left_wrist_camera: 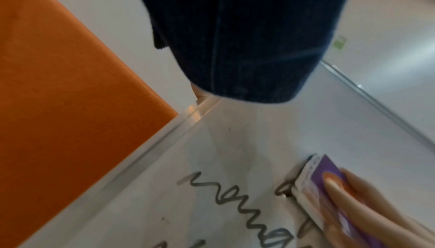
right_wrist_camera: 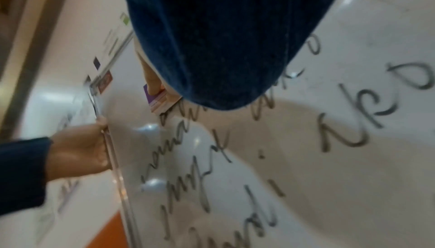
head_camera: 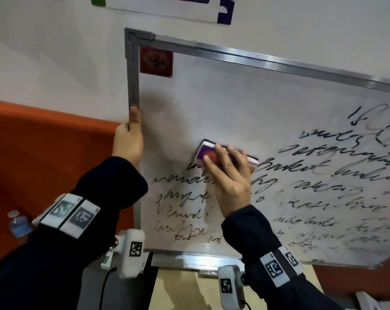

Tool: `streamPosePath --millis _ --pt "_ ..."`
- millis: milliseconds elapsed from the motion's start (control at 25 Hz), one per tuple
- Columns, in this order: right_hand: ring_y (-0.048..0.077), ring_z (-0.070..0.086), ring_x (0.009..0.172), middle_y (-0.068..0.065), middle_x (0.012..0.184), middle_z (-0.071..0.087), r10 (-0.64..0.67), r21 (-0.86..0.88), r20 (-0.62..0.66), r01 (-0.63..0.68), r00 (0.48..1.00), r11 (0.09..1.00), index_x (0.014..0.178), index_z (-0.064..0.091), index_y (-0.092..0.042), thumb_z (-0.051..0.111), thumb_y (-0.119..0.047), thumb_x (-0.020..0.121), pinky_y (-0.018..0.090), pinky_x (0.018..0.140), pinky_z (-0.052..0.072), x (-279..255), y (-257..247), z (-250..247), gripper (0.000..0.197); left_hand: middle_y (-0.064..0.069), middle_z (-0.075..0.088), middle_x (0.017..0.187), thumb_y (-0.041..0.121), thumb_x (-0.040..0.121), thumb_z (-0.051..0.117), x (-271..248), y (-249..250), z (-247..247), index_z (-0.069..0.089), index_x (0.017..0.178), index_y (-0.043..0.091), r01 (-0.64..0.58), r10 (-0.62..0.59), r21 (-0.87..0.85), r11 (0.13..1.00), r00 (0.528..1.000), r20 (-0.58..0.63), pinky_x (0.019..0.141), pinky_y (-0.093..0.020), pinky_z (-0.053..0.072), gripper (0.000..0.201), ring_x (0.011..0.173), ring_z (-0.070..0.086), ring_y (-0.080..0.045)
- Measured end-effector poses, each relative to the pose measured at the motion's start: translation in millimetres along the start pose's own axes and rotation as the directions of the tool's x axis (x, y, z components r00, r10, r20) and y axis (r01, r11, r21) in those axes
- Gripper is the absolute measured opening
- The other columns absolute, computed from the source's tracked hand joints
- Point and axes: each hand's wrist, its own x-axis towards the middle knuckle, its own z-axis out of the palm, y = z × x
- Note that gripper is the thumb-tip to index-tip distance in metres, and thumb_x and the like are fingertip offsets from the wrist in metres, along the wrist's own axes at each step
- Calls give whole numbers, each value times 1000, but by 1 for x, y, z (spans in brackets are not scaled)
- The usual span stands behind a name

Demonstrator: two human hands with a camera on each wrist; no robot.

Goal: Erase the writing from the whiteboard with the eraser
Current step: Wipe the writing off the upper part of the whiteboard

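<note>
Nearest: two dark knit sleeves (head_camera: pixel 104 198), each wrist carrying a white camera block w/ printed tags.

Right hand (head_camera: pixel 231 175) is clamped on the eraser (head_camera: pixel 208 153) — fingers spread over its back, tips curled at the edges, palm behind it. Judged reason: the spread grip loads the pad evenly so it wipes flat rather than on one corner. Eraser is a rectangular block, glossy purple-and-orange top, pale foam middle, dark felt face against the board. It sits mid-left on the whiteboard (head_camera: pixel 234 104), at the top of the remaining writing (head_camera: pixel 185 198).

Left hand (head_camera: pixel 128 139) is closed on the board's left frame (head_camera: pixel 133 86), thumb lying up the rail, fingers wrapped behind; the right wrist view confirms the grip at the edge. Judged reason: bracing the board vs. the wiping push, since it hangs tilted.

Board surface: glossy white, glare spots, grey smear haze over the upper-left area, which carries no script. Black cursive lines cover the lower and right parts — task est. well under half done. Frame is ribbed grey metal w/ plastic corner caps; red square sticker (head_camera: pixel 156 62) at top-left corner.

Beyond: white wall, orange panel (head_camera: pixel 44 153) at left.
</note>
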Motion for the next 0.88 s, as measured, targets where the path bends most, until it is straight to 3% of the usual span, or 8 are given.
streamPosePath --millis 80,200,280,440,560,680,760,880 --pt "30 51 118 10 127 64 -36 -26 38 37 999 999 110 74 -13 74 -10 86 56 98 44 -7 7 5 24 -3 54 81 59 95 29 10 1 3 55 83 14 12 -13 21 1000 1000 20 72 -30 42 54 74 52 -16" --pt "32 52 112 11 123 66 109 -34 -74 -112 991 993 107 76 -11 69 -16 92 51 93 47 5 21 12 17 -10 62 113 70 89 29 29 -5 7 58 117 12 89 -90 17 996 993 73 99 -44 43 70 106 57 -30" --pt "30 53 107 11 121 67 126 -26 -98 -129 987 991 103 77 -11 72 -17 90 45 92 49 11 20 22 15 -11 61 119 74 87 28 39 -9 10 57 122 14 123 -124 24 992 988 96 102 -48 41 75 111 56 -33" --pt "26 54 105 7 120 68 -19 -46 46 21 999 999 99 78 -15 77 -16 86 39 88 49 3 26 32 13 -11 57 124 70 89 26 52 -13 15 50 132 11 166 -171 55 985 980 98 103 -42 39 77 117 52 -33" --pt "26 51 108 6 124 66 70 -76 5 -69 998 995 114 72 -12 76 -14 85 37 95 44 15 34 34 29 -10 54 127 69 91 23 58 -14 20 46 137 12 165 -174 88 982 979 108 99 -36 38 77 119 49 -32" --pt "26 49 110 6 127 64 78 -42 16 -78 997 996 123 66 -7 72 -10 88 35 100 42 29 27 45 36 -14 37 148 69 92 17 64 -18 23 39 144 18 128 -148 208 970 985 84 114 -49 22 76 139 26 -37" --pt "26 49 111 6 126 64 -49 -31 127 54 991 998 122 67 -6 70 -10 88 40 97 45 25 28 48 34 -13 20 157 63 95 15 65 -23 21 32 148 20 110 -136 298 948 988 68 117 -50 10 70 145 8 -35" --pt "26 52 110 7 124 66 -152 -41 193 163 969 986 118 69 -6 71 -12 88 45 91 50 26 43 37 30 -11 12 158 62 96 15 66 -23 18 31 148 26 64 -106 339 938 988 108 115 -50 7 66 145 4 -35"
